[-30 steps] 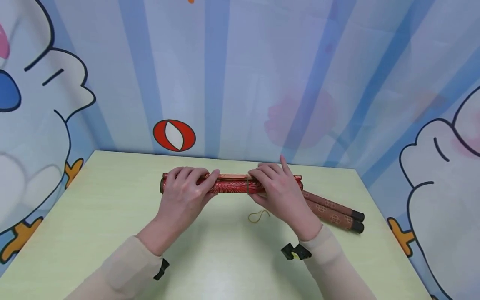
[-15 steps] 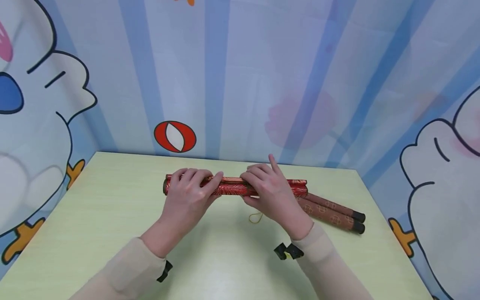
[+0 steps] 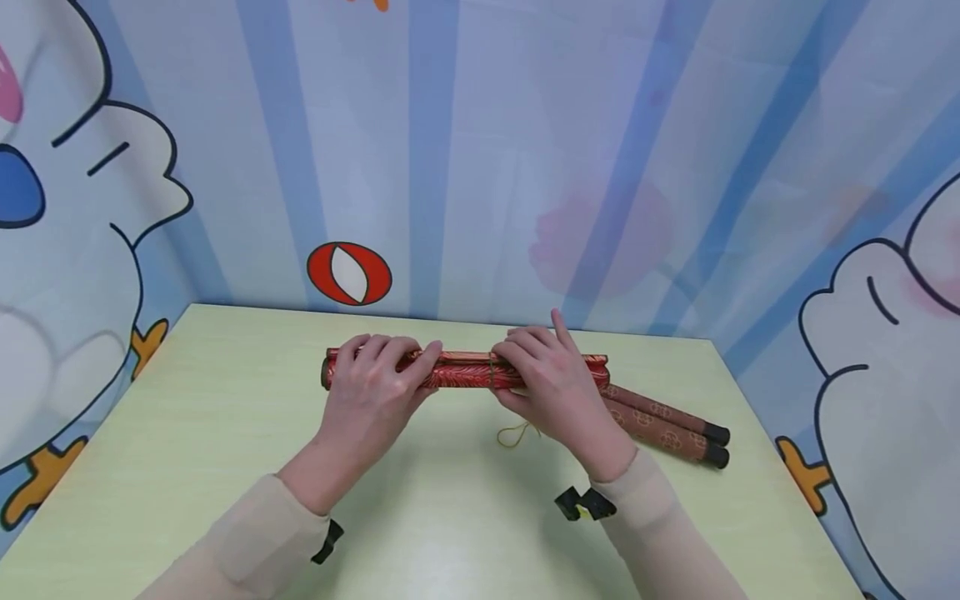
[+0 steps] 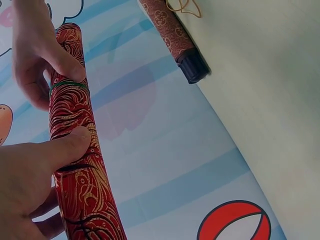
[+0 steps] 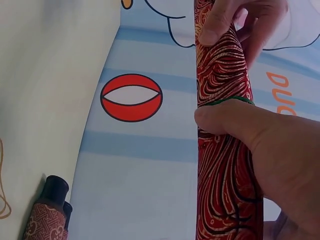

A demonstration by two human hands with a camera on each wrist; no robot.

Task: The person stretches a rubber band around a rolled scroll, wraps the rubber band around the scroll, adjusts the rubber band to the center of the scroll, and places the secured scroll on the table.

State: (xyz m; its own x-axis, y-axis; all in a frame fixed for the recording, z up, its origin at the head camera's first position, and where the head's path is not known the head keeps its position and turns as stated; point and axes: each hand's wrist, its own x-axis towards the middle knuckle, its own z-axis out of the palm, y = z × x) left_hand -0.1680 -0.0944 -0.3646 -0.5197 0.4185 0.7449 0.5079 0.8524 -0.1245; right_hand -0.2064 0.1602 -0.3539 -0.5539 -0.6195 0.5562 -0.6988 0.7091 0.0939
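Observation:
A red rolled scroll (image 3: 461, 372) with gold and black swirls lies crosswise in both hands, raised off the table. My left hand (image 3: 367, 392) grips its left part, thumb along the near side and fingers over the top. Further right, my right hand (image 3: 558, 387) holds the roll with its little finger lifted. Beside the right thumb, a thin green cord (image 4: 70, 84) runs round the scroll. In the right wrist view the right thumb (image 5: 217, 119) presses right by that cord. Both palms hide the roll's undersides.
A brown patterned scroll (image 3: 660, 429), rolled from both sides with black end caps, lies on the pale table (image 3: 435, 517) to the right. A loop of yellow cord (image 3: 512, 436) lies near it. A printed cartoon backdrop (image 3: 487, 167) stands behind the table.
My right hand slid left along the red scroll over the green cord, then back right, uncovering the cord. The scroll shifted slightly right and back. The left hand kept its grip.

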